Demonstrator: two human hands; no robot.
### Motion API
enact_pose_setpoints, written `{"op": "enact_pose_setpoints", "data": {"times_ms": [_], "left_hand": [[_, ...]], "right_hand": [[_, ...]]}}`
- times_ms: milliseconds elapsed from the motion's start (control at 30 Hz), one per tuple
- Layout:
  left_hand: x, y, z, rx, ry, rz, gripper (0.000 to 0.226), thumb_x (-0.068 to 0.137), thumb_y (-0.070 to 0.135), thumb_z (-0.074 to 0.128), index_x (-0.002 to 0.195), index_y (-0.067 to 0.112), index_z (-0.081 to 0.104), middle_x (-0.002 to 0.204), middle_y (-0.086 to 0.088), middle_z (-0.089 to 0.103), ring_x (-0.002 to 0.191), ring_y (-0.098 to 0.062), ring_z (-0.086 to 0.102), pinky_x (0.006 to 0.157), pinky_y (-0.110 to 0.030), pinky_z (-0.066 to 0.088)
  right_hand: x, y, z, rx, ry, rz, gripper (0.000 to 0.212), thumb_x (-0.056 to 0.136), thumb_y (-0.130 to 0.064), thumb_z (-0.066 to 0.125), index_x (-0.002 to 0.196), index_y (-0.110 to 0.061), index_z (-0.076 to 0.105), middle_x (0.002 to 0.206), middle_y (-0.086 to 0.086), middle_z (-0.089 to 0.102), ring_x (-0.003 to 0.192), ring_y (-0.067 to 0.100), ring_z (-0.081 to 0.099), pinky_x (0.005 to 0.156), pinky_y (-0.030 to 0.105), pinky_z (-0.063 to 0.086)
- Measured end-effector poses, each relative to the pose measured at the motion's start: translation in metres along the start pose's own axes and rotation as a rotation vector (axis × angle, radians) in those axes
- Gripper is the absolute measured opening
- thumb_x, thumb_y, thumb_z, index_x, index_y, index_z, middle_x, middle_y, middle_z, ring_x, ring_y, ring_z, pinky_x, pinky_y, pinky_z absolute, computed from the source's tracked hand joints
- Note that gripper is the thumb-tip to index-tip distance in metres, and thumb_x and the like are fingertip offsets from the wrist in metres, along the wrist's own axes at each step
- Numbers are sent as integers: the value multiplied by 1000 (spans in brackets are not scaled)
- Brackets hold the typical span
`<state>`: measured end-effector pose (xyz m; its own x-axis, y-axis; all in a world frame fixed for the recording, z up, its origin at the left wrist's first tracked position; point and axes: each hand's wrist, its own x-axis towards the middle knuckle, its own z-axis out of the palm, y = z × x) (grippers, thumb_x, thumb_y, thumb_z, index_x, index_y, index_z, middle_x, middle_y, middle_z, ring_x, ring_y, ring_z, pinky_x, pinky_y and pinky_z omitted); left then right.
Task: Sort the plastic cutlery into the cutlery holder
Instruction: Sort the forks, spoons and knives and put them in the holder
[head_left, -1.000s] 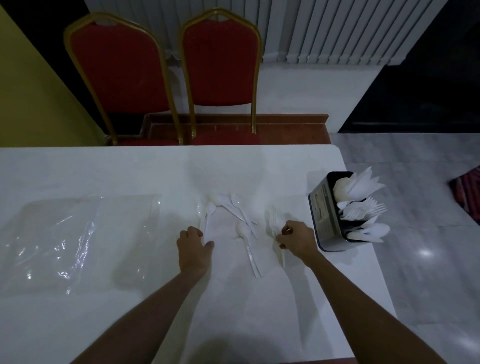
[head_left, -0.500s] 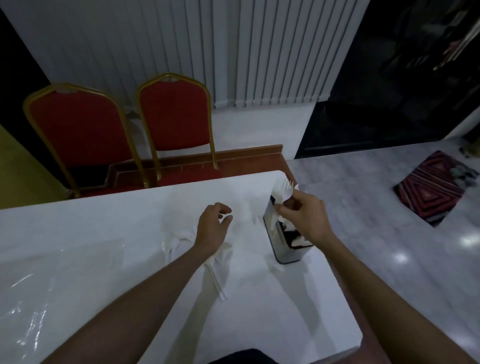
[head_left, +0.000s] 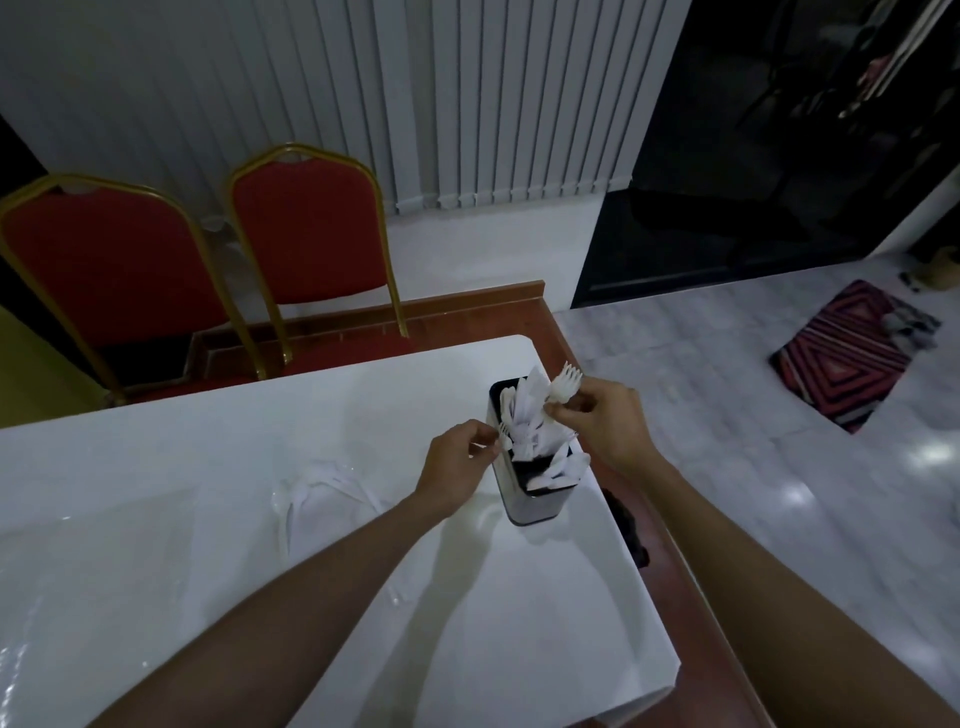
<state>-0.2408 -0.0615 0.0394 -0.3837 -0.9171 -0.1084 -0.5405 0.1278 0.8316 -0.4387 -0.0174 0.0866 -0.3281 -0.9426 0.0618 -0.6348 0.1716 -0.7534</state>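
On the white counter (head_left: 519, 623), near its far right corner, the holder (head_left: 535, 501) is stood upright, its compartments crowded with white cutlery (head_left: 530, 426) whose ends stick up past the rim.

In the head view, the right hand (head_left: 608, 421) is held just above the holder's far side. Its grip is closed to a pinch of thumb and fingertips on the handle of a fork (head_left: 563, 384), whose tines are pointed up and away. The left hand (head_left: 457, 467) is placed against the holder's left edge, and its grip is likewise narrowed to a pinch on a second fork (head_left: 503, 434) at the rim; whether that one is seated in a compartment cannot be told.

Left of the holder, loose pieces (head_left: 332, 483), too blurred to be told apart, are seen lying on the counter. A clear bag (head_left: 78, 545) is spread flat at the left edge. Beyond the counter, two red chairs (head_left: 104, 260) are set side by side before white blinds (head_left: 467, 104), and a striped rug (head_left: 852, 353) is laid on the floor to the right.
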Motion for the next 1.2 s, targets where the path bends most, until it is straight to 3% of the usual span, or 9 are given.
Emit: {"op": "enact_pose_setpoints", "data": {"times_ms": [167,233,333,533,667,733,833,1033,1200], "left_hand": [[1,4,11,-42,43,-38,18,88,20,65,103,12,67,98,0,69,82,-8,59,64,2,38],[2,4,13,-49,50,-51,16,86,18,66,101,12,66,97,0,70,81,-8,59,64,2,39],[2,5,15,-55,28,-57,18,84,16,69,101,11,66,96,0,69,79,-8,60,65,0,41],[-1,8,18,-52,-27,-49,26,78,12,74,101,13,62,95,5,65,70,-4,59,60,-2,43],[-1,8,17,-72,-24,-57,32,76,12,77,103,12,61,94,3,64,70,-5,58,59,-2,42],[-2,8,16,-84,-20,-60,33,76,12,77,104,11,61,94,3,65,70,-6,58,60,-2,43],[-2,6,13,-84,-13,-51,30,77,12,76,104,12,62,95,4,65,73,-6,59,63,-4,45],[0,11,12,-46,181,58,17,85,9,66,102,12,65,99,0,66,80,-11,63,75,-19,52],[9,37,10,-70,190,193,19,86,13,67,104,14,70,96,1,68,77,-10,62,69,-7,45]], "right_hand": [[5,6,-2,13,-6,49,15,76,-24,77,81,-12,72,73,12,71,65,21,68,62,38,55],[6,-2,-10,76,13,17,7,77,-19,76,83,-15,74,69,3,71,58,3,61,56,23,51],[10,-13,-27,176,-12,-7,9,80,-11,75,87,-16,74,68,-10,69,57,-4,63,54,7,46],[17,-6,-25,26,-150,-66,7,80,-13,75,82,-6,73,74,8,73,62,1,68,58,17,57],[21,4,-6,-80,-233,-45,10,79,-17,77,78,-8,73,73,12,72,56,3,60,54,14,46],[23,2,-3,-59,-243,-34,10,80,-18,76,82,-8,74,74,9,73,61,10,66,58,20,51],[29,-7,-14,-14,-240,-48,11,83,-17,73,91,-10,75,79,-2,74,68,4,70,67,20,58],[40,-22,-39,51,-393,-92,7,85,-11,71,92,-10,72,81,-7,71,70,-2,70,62,10,52],[41,-18,-26,-22,-450,-115,12,83,-12,73,91,-20,74,89,-3,75,77,4,72,75,19,57]]}}
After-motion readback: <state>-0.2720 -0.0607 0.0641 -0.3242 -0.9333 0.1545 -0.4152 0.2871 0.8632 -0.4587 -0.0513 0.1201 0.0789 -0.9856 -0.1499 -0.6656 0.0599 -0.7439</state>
